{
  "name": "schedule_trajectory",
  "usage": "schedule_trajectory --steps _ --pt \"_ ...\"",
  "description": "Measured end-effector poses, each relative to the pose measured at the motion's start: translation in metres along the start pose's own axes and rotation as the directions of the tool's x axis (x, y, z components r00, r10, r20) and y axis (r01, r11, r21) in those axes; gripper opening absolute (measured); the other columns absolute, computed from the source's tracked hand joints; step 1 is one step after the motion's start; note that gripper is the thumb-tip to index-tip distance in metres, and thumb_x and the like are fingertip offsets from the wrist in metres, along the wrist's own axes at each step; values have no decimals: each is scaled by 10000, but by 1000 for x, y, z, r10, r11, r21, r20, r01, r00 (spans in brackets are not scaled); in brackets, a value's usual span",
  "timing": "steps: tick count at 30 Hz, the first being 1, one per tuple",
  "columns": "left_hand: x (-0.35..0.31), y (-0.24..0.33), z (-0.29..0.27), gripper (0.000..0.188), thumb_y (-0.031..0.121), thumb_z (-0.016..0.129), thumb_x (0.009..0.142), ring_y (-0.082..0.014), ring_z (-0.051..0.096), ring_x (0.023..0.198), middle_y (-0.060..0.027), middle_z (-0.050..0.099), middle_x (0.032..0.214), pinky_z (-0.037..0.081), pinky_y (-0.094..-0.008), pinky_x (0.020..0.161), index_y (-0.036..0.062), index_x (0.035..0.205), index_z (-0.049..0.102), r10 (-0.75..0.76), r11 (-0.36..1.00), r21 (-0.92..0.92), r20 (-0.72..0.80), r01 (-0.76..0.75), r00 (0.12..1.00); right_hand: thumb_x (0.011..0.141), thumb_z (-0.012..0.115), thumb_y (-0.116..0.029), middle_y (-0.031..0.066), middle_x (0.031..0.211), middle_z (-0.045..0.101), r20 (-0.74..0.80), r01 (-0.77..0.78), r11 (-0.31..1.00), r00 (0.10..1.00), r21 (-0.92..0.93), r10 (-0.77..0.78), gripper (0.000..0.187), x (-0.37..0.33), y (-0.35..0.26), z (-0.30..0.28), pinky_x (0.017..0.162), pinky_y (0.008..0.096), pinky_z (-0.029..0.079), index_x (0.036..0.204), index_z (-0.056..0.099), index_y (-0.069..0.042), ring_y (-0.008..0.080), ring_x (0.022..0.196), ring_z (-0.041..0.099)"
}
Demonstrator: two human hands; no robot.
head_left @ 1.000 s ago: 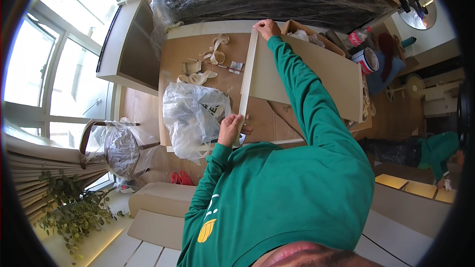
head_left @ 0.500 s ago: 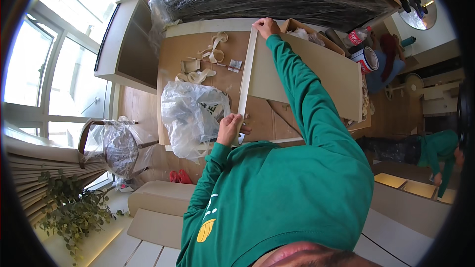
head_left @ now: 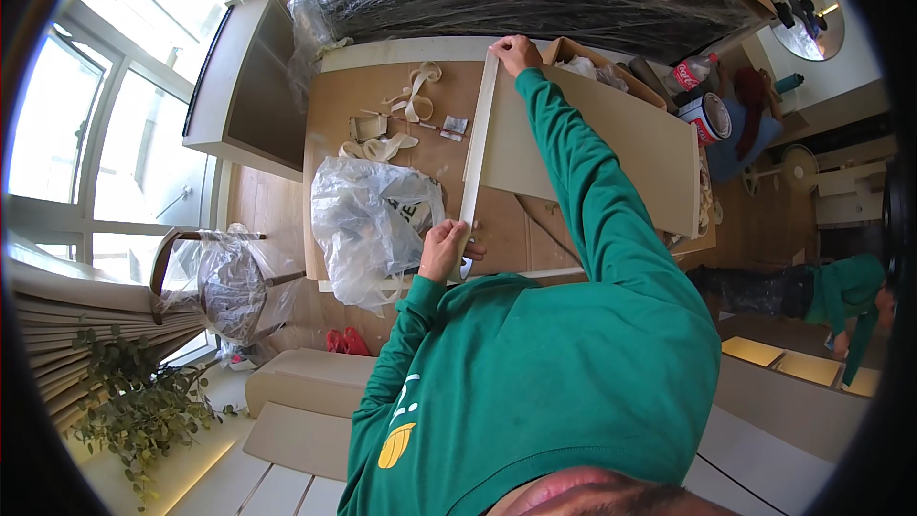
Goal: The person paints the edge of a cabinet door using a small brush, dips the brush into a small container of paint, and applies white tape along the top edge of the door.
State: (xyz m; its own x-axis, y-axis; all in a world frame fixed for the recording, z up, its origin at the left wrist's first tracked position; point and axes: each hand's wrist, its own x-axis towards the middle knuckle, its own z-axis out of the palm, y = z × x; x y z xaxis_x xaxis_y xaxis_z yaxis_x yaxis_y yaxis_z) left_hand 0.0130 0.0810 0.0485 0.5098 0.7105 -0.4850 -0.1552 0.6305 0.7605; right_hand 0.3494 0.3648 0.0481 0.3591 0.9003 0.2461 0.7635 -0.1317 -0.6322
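A long, narrow cream strip of edging (head_left: 479,139) is stretched along the left edge of a flat beige board (head_left: 597,148). My right hand (head_left: 517,54) pinches the strip's far end, by the board's far left corner. Nearer to me, my left hand (head_left: 443,248) is closed on the other end, its thumb and finger pressed together. A small light object partly shows behind the left fingers; I cannot make it out. Left of the strip, a crumpled clear plastic bag (head_left: 368,225) lies on the brown table covering (head_left: 334,115), with curled cream offcuts (head_left: 415,100) beyond it.
An open cardboard box (head_left: 626,81), a paint can (head_left: 705,118) and a bottle (head_left: 690,71) stand beyond the board at right. A plastic-wrapped chair (head_left: 234,291) is at left, beside a cabinet (head_left: 250,86). Another person in green (head_left: 842,291) bends at far right.
Both of my hands and the strip stay almost where they were. At far right, the other person's arms have shifted slightly.
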Motion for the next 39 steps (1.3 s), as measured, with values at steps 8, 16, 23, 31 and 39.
schedule_trajectory --steps 8,16,23,31,39 --pt "6 -6 -6 313 273 540 1026 -274 720 644 -224 715 783 596 -345 613 -38 987 562 4 1000 11 24 -4 1000 786 769 -375 108 832 746 -3 -14 1000 1000 -27 14 222 -3 -9 -2 692 403 547 848 793 -163 307 793 715" --pt "8 -8 -8 312 265 540 1026 -280 724 658 -225 711 791 605 -359 627 -45 992 565 8 1000 14 31 -8 999 786 770 -363 107 836 747 -17 -11 999 1000 -34 10 213 -2 -6 -2 694 402 551 848 792 -160 304 788 717" --pt "5 -6 -5 310 253 529 1028 -284 727 676 -214 704 792 608 -361 630 -53 1004 572 19 999 46 10 -20 1000 810 758 -387 97 875 747 18 -23 998 1000 -65 24 269 -2 -6 -1 742 402 546 899 782 -135 295 830 710" --pt "5 -6 -4 302 253 527 1034 -267 724 661 -203 702 770 606 -347 612 -45 1009 573 23 999 38 5 -23 1000 804 764 -373 103 836 746 -20 10 999 1000 -47 -11 248 -1 2 7 712 407 554 883 786 -139 299 797 715" --pt "3 -6 -5 308 250 529 1034 -254 722 685 -175 695 826 612 -349 614 -53 1026 582 37 999 16 12 -37 999 785 793 -354 76 944 697 -214 83 988 971 -127 -109 437 -6 0 17 799 414 529 1162 708 -151 289 940 658"
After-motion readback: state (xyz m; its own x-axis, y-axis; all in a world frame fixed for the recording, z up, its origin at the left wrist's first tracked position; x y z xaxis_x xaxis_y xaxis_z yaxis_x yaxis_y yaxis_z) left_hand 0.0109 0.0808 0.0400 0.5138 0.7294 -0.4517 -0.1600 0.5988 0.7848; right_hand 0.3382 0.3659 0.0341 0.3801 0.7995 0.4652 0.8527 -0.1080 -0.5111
